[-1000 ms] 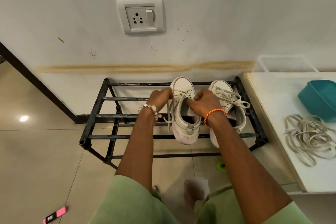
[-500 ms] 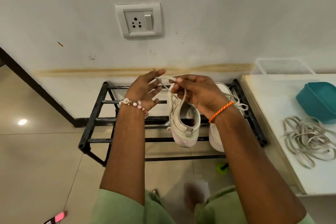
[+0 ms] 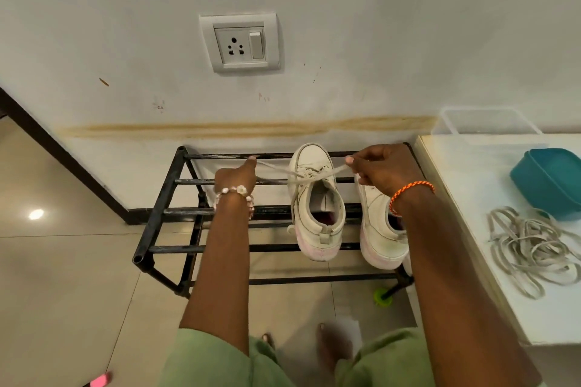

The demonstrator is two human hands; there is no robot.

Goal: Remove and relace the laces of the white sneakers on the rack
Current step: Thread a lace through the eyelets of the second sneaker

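Both hands have dropped and drawn apart since half a second ago, when they met close together above the shoe; now the lace stretches taut between them across the left sneaker. At 9 o'clock from that sneaker's tongue, the left hand pinches one lace end, a beaded bracelet on its wrist. At 3 o'clock, the right hand pinches the other end between thumb and forefinger, its remaining fingers curled, an orange cord band on its wrist. Both strands run from the sneaker's upper eyelets, crossing over the tongue. This sneaker stands on the black metal rack, toe toward the wall, heel toward the person. At its 3 o'clock, just beside it, stands the right sneaker, partly hidden by the right forearm. Farther toward 3 o'clock a white table carries a loose heap of grey laces and a teal container. At 12 o'clock a wall socket is set in the wall.
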